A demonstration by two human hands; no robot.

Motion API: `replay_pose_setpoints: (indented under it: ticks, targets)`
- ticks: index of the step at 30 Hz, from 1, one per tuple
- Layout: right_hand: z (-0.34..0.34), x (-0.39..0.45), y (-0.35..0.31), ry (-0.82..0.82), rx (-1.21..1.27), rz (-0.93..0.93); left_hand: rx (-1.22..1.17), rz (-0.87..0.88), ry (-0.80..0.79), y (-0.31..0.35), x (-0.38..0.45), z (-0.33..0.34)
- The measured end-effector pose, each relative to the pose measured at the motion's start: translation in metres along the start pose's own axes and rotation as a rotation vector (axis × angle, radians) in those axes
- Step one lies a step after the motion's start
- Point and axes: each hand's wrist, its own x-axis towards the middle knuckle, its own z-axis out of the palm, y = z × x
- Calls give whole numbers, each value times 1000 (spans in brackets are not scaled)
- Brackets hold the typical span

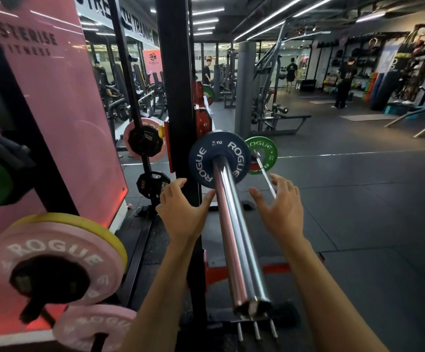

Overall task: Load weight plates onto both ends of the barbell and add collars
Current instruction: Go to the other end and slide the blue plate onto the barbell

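**Supervisor:** Report the position of the barbell and what is loaded on it.

**Operator:** I see the barbell sleeve (234, 237) running from 6 o'clock, close to my camera, up to frame centre. One dark blue plate (219, 158) marked ROGUE and 2 KG is seated at the sleeve's far end. Beyond it, at 1 o'clock from the blue plate, a green plate (262, 153) sits on the barbell's opposite end. I cannot pick out a collar on the near sleeve.

**Supervisor:** Hand status?

**Operator:** The left hand (183, 207) is at 9 o'clock of the sleeve, just below the blue plate. Its fingers are spread and lightly bent, holding nothing; the thumb points toward the sleeve, and I cannot tell whether it touches. The right hand (280, 209) is at 3 o'clock of the sleeve, fingers likewise spread and relaxed, palm turned inward, clear of the steel. Both hands flank the sleeve, near the plate, without contact on the plate.

**Supervisor:** Surrounding equipment?

**Operator:** The black rack upright (176, 85) stands at 11 o'clock of the blue plate. Stored plates occupy the 8 o'clock area: a pink plate (54, 257) with a yellow plate (105, 232) behind it, and a second pink plate (92, 326) lower down. The dark rubber floor (371, 199) extends to 3 o'clock.
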Motion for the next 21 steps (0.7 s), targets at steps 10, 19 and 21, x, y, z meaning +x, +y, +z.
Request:
replay_pose_setpoints:
  ticks: [10, 19, 21]
  targets:
    - [-102, -123, -7, -124, 9, -12, 64, -51, -17, 44, -136, -98]
    - [-154, -200, -42, -144, 6, -22, 37, -22, -57, 61, -194, -173]
    - [-163, -218, -52, -120, -6, -11, 12, -4, -71, 64, -203, -186]
